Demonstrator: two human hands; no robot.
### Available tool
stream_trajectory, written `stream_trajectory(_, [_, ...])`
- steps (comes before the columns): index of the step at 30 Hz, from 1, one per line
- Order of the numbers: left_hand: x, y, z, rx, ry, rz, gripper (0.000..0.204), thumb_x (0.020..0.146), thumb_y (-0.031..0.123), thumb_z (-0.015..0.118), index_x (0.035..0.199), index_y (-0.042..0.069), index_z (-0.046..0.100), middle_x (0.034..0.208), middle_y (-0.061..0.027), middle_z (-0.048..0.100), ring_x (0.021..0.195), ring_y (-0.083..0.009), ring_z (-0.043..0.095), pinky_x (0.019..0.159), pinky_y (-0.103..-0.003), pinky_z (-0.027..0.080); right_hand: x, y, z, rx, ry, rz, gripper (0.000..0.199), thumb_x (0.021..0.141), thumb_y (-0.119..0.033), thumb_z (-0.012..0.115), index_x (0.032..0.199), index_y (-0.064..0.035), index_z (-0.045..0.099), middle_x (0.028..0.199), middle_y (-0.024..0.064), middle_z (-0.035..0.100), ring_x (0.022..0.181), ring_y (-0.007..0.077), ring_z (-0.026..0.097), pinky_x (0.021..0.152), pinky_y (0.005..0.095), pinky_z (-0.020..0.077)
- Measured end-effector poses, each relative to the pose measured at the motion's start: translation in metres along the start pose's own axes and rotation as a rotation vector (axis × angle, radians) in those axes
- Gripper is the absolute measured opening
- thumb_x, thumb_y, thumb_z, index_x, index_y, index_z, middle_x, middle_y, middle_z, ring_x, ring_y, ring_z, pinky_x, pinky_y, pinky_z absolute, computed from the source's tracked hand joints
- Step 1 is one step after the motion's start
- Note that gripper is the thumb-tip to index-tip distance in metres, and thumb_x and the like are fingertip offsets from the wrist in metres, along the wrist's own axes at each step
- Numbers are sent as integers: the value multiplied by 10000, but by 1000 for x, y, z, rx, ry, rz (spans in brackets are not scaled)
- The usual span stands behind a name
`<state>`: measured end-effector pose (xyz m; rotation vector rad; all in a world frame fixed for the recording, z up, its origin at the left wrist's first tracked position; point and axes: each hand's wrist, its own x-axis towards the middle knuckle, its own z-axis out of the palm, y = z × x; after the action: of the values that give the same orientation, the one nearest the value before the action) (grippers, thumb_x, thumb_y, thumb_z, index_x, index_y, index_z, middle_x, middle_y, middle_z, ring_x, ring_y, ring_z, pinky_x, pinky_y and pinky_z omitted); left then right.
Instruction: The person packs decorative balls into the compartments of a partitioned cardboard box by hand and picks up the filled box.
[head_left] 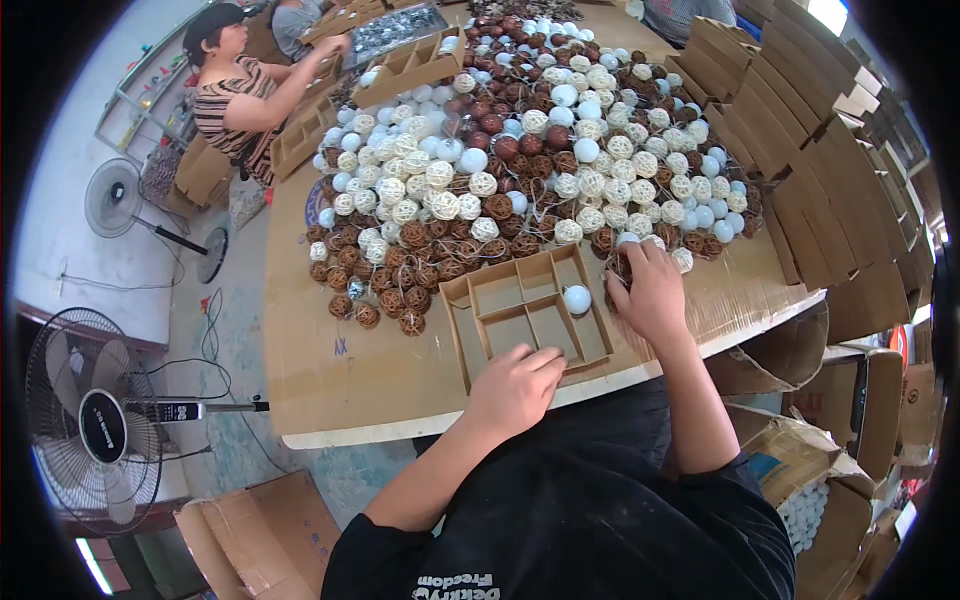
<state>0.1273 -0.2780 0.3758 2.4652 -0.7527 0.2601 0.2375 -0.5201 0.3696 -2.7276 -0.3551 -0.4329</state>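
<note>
A shallow cardboard box point(463, 331) with dividers lies at the table's near edge in front of me. One smooth white ball point(577, 299) sits in its right-hand compartment. My left hand point(517, 388) grips the near wall of this box, with bent fingers over the rim and the thumb out of sight. Just beyond the box's right side, my right hand point(652, 291) reaches into the edge of the ball pile. Its fingers curl down beside brown wicker balls point(603, 241) and a pale ball point(627, 238); what lies between the fingers is mostly hidden.
A big heap of white, cream wicker point(440, 205) and brown balls covers the table point(330, 385). Another divided box point(410, 72) stands on its far side. Folded cardboard point(800, 150) is stacked at right. A co-worker point(240, 95) stands far left; fans point(103, 425) stand at left.
</note>
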Motion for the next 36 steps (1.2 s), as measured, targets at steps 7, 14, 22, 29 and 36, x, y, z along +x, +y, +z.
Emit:
stream_trajectory(7, [46,-80,-94,83,259,-200,159,944,189,687,1014,63,755,1045,-128,753,1034,-330,685,894,-445,558,-12,2,11,-69,230,-85,353,868,-272,760,1150,-76,677,986,114,631,924,315,638,826,457,451])
stream_trajectory(14, [102,-215,-164,145,371,-403,282,940,246,737,1130,37,727,1085,-155,740,980,-303,719,856,-406,564,-12,-9,11,-50,278,-116,339,866,-300,764,1099,-73,668,973,110,646,897,308,639,828,432,469])
stream_trajectory(22, [233,-159,-90,543,-48,63,416,884,304,782,1246,128,679,1211,-138,669,1148,-357,641,985,-472,514,-16,-3,9,-28,280,-119,359,843,-301,779,1091,-69,662,967,102,652,908,299,645,826,425,486])
stream_trajectory(29, [261,-176,-64,520,-219,-162,450,963,331,696,1338,141,534,1263,-199,646,1077,-444,684,939,-553,551,-19,-3,11,25,306,-134,353,841,-320,780,1071,-77,668,970,84,658,912,274,653,831,417,493])
stream_trajectory(36, [267,-201,-75,286,-338,-162,343,925,246,736,1157,106,525,968,-162,724,1049,-444,679,882,-532,529,-18,-3,12,44,306,-128,352,845,-335,789,1062,-83,676,939,80,653,884,273,653,812,414,493])
